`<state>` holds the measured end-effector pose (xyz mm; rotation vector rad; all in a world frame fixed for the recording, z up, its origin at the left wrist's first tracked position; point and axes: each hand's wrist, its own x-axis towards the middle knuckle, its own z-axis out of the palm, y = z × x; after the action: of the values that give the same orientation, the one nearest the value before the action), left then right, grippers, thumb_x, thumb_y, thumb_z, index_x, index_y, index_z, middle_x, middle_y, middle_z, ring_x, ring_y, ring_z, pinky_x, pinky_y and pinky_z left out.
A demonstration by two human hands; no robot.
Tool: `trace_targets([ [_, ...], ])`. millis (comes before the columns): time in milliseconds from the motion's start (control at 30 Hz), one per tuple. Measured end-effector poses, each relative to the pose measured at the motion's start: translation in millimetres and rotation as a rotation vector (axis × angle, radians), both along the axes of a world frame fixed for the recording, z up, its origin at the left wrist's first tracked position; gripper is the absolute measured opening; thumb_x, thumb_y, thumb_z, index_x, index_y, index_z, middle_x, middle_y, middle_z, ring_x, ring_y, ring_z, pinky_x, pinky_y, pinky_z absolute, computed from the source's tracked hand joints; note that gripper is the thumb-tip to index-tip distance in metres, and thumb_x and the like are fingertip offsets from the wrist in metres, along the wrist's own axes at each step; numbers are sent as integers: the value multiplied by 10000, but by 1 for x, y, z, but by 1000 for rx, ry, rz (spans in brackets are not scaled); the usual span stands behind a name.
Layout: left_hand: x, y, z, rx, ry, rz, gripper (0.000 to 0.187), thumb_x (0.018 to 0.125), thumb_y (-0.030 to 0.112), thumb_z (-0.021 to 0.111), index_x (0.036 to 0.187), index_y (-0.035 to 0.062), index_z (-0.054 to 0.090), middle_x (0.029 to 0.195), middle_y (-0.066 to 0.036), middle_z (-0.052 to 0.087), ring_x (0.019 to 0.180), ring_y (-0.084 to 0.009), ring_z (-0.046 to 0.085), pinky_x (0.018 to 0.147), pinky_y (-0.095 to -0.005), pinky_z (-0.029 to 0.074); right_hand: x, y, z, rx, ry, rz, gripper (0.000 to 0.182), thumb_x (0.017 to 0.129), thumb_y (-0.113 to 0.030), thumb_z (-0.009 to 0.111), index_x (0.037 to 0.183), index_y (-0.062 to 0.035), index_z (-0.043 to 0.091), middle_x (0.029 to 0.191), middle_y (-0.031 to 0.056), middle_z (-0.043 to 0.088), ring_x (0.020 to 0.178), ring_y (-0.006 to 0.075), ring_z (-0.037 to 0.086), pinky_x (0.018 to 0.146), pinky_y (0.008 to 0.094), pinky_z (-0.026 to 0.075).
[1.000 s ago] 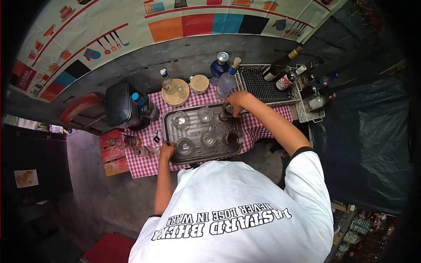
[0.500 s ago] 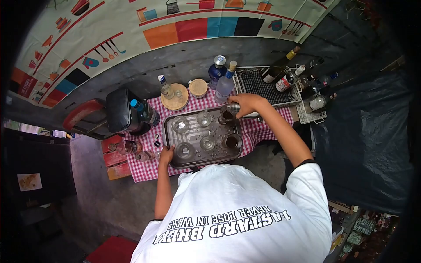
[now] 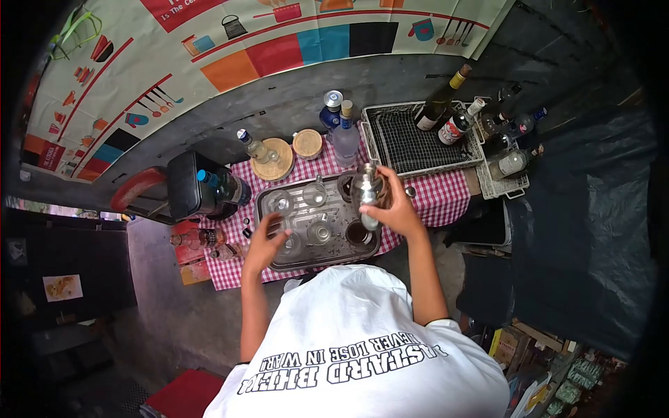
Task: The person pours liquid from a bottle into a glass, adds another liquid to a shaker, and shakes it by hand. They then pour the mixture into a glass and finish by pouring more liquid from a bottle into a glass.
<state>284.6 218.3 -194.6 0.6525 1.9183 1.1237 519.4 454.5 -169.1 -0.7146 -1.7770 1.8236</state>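
Note:
My right hand (image 3: 397, 209) is closed round a small clear glass bottle (image 3: 367, 189), held above the right part of a dark metal tray (image 3: 317, 264). Over the tray's left edge is my left hand (image 3: 265, 244), fingers apart and holding nothing, close to two clear glasses. One of these, a clear glass (image 3: 281, 203), stands just beyond its fingertips. Another clear glass (image 3: 319, 233) is in the middle, with a glass cup (image 3: 314, 195) behind it. On the right, a glass of dark liquid (image 3: 359, 234) stands near the bottle, which partly hides a second dark-filled glass (image 3: 345, 185).
Behind the tray stand a frosted bottle (image 3: 345, 143), a blue bottle (image 3: 331, 115) and a round wooden board (image 3: 273, 166) with a small bottle. A white wire rack (image 3: 404, 167) with bottles is at right. Bottles (image 3: 195, 238) lie at left on the checked cloth (image 3: 226, 273).
My right hand has drawn the bottle back from the far right glass, and the bottle now shows more fully. My left hand has let go of the tray edge and risen over its left side.

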Motion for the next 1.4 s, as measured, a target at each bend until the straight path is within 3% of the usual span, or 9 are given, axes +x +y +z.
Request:
trace_targets([
  [200,87,63,61,206,68,-313,1094,646,182,920,1505,10,267,1415,-192,478,1319,-260,471,1096,-407,387,-1,-41,16,1,181,176,910,755,-284,857,1444,-39,315,1363,147,449,1279,251,471,1062,382,412],
  [400,114,65,38,269,-107,-230,1024,637,214,921,1453,9,337,1333,-143,540,1229,-222,548,1039,-379,441,20,-13,31,424,69,376,885,862,-623,635,1457,-43,332,1394,187,396,1305,341,456,1071,449,406],
  [600,136,61,30,381,157,-16,969,605,112,920,1406,22,381,1286,-126,563,1200,-232,561,1026,-366,440,62,44,-13,78,-331,267,570,922,-293,680,1383,-58,439,1275,159,568,1093,275,619,914,403,515],
  [733,149,58,45,427,436,75,910,619,60,901,1381,50,404,1286,-134,563,1188,-261,577,1016,-378,451,92,106,-132,283,-546,124,343,861,-148,716,1158,-34,585,944,137,656,787,226,651,728,359,537],
  [767,150,56,44,454,425,90,889,619,15,864,1376,35,399,1313,-145,539,1206,-269,556,1034,-379,425,96,116,-154,311,-515,90,343,838,-124,751,1120,-25,583,794,46,560,722,158,554,673,308,499],
  [933,155,47,45,434,490,190,876,629,16,868,1371,47,404,1267,-144,570,1186,-278,585,1005,-383,462,102,147,-217,472,-638,84,510,743,-165,810,1166,-35,555,989,102,579,843,208,575,773,346,509],
  [1033,160,45,46,405,476,218,867,642,6,852,1376,46,395,1252,-146,573,1175,-273,590,998,-376,466,95,149,-214,453,-716,162,704,719,-252,843,1276,-75,450,1260,188,507,1102,309,555,945,420,479],
  [1167,166,48,45,350,451,204,861,667,31,845,1390,43,378,1256,-150,571,1174,-265,590,998,-372,465,93,152,-218,534,-697,190,603,750,-212,823,1227,-78,481,1229,185,523,1078,303,566,927,425,482],
  [1400,161,54,41,342,404,145,863,661,91,854,1402,85,411,1294,-140,549,1198,-324,570,1011,-413,462,80,129,-141,222,-587,224,378,816,-92,739,1125,-58,523,865,-13,471,750,78,462,681,236,417],
])
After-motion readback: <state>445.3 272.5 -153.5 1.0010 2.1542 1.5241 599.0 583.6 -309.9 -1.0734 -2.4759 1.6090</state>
